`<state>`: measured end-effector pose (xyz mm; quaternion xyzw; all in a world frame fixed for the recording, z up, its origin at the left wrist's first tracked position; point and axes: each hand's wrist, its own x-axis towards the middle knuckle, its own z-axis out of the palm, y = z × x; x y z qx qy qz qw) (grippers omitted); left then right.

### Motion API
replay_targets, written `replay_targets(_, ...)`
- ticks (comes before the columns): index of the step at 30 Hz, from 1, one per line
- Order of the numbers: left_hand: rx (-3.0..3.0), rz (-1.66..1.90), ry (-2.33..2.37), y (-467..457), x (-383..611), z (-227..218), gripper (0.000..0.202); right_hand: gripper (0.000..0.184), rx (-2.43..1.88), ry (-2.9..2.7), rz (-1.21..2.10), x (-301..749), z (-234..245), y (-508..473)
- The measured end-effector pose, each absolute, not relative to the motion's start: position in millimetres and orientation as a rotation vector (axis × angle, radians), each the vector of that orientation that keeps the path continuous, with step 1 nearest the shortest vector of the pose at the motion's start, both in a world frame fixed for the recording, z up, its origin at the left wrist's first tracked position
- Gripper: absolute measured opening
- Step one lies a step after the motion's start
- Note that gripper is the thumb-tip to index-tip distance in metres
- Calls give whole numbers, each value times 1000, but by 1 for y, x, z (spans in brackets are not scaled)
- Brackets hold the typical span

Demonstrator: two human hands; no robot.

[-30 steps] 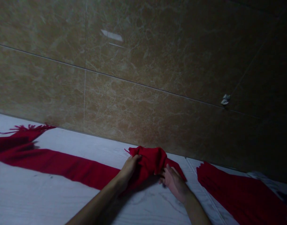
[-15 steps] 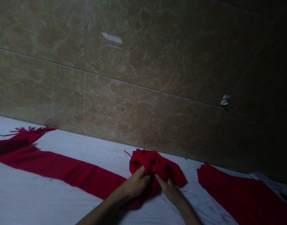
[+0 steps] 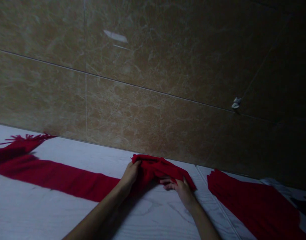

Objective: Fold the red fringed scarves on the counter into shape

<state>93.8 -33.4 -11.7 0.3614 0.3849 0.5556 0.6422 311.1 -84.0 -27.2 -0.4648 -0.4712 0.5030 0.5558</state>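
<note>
A long red scarf (image 3: 67, 178) lies stretched across a white wood-grain surface (image 3: 42, 216), its fringed end (image 3: 20, 138) at the far left by the wall. Its right end is bunched into a folded wad (image 3: 160, 168). My left hand (image 3: 129, 176) grips the wad's left side with fingers curled into the cloth. My right hand (image 3: 179, 188) holds the wad's lower right edge, fingers tucked under the fabric.
A brown marble-tiled wall (image 3: 153, 83) rises right behind the surface. A second red cloth (image 3: 248, 206) lies flat at the right, past a seam in the white surface. A small white fitting (image 3: 236, 103) sits on the wall. The light is dim.
The wad has been pressed lower and flatter. My hands, close together on it half a second ago, have moved apart to its left and right sides.
</note>
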Motion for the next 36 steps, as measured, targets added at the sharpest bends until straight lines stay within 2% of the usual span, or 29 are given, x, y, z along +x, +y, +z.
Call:
replay_targets(6, 607, 1245, 819, -40, 88, 6, 13, 47, -924, -1134, 1387, 309, -23, -88)
replay_targets(13, 635, 1180, 702, -48, 85, 13, 22, 44, -787, -1043, 1563, 306, -17, -93)
replay_targets(17, 897, 1168, 629, -56, 85, 15, 53, 26, -640, -767, 1490, 314, -16, -87)
replay_targets(19, 946, 1097, 589, -60, 87, 17, 61, 18, -622, -643, 1424, 322, -17, -84)
replay_targets(23, 1063, 1021, 560, -59, 90, 11, 43, 7, -696, -545, 1324, 337, -22, -82)
replay_targets(27, 1324, 1086, 840, -46, 89, -8, 10, 14, -824, -610, 1332, 337, -18, -87)
replay_targets(29, 1380, 1110, 923, -43, 90, -15, 23, 22, -864, -712, 1346, 332, -14, -90)
replay_targets(33, 1138, 1145, 737, -47, 98, -14, 48, 33, -859, -811, 1401, 325, -11, -92)
replay_targets(36, 970, 1137, 615, -56, 103, -3, 54, 25, -792, -841, 1473, 321, -13, -91)
